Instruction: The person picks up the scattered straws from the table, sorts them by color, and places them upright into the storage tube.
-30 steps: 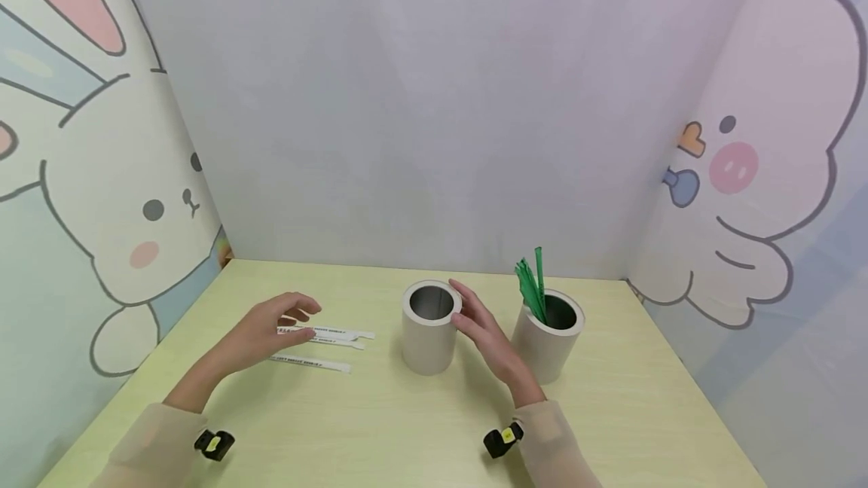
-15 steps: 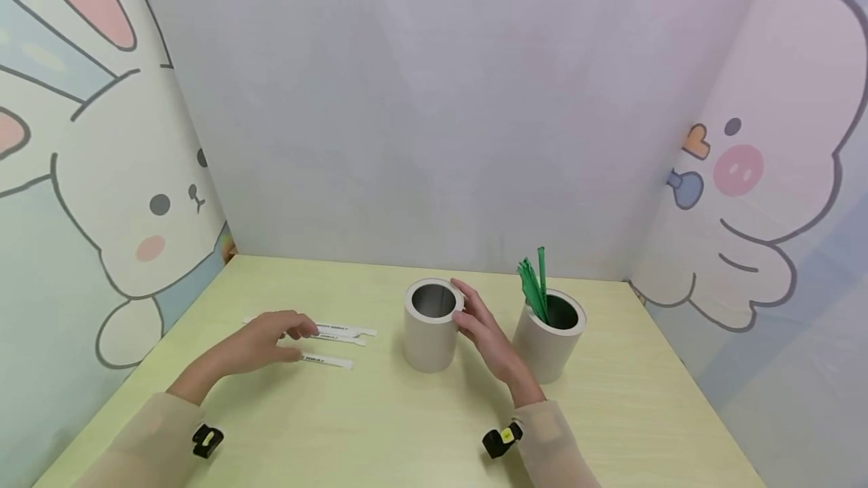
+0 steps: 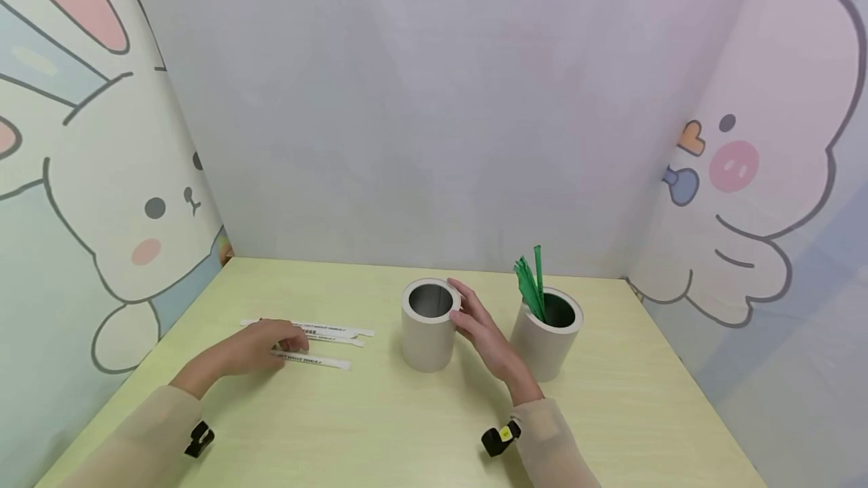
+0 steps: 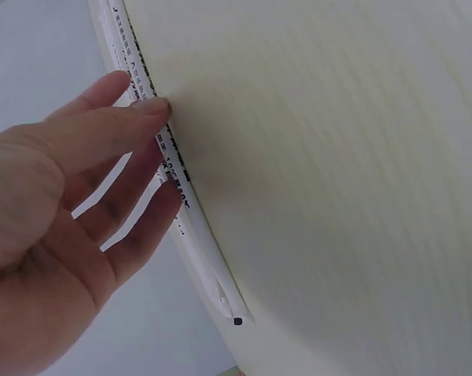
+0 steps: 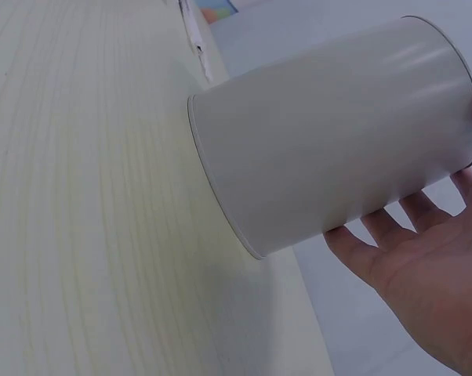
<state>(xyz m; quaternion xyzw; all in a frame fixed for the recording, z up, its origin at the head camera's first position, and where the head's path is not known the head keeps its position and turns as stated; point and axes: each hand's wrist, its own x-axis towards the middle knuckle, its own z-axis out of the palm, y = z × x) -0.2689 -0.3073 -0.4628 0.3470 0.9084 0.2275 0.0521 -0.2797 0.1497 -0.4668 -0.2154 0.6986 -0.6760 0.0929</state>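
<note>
My left hand is low over the left side of the table. Its thumb and fingers pinch the nearest white paper-wrapped straw, which bears dark print in the left wrist view. Behind it, two more wrapped straws lie close together, partly hidden by the hand. My right hand holds a pale cylindrical holder from its right side. Its fingertips rest on the wall and the thumb is up at the rim, as the right wrist view shows. The holder stands upright, and its dark inside shows no contents.
Just right of my right hand stands a second pale holder, with several green wrapped items sticking out of it. A white cloth backdrop rises behind the table, and cartoon-printed panels flank both sides.
My left hand has come down and back toward the nearest wrapped straw, and its fingers have closed on it. My right hand and both holders have stayed in place.
</note>
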